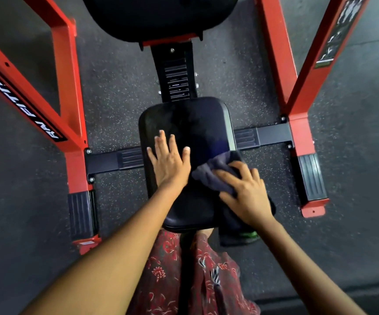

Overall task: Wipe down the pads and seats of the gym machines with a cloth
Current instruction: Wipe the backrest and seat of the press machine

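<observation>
Pressing flat on the seat (190, 123), the left hand (169, 162) lies palm down with its fingers spread, on the seat's left half. Just right of it, the right hand (245, 192) bears down on a dark cloth (213, 176), fingers splayed and curled over the bunched fabric at the seat's right edge. Part of the cloth shows ahead of the fingers on the seat, and more of it hangs off the right edge below the hand. The two hands are close but apart.

Beyond the seat, a black ribbed post (177, 78) leads up to a back pad (159, 17), whose lower part shows at the top of the view. A dark crossbar (268, 135) runs out from under the seat to both sides and joins the red frame (70, 87), which rises left and right of the seat. Speckled dark floor (120, 87) lies all round. Nearer than the seat, patterned red clothing (168, 269) covers the person's legs.
</observation>
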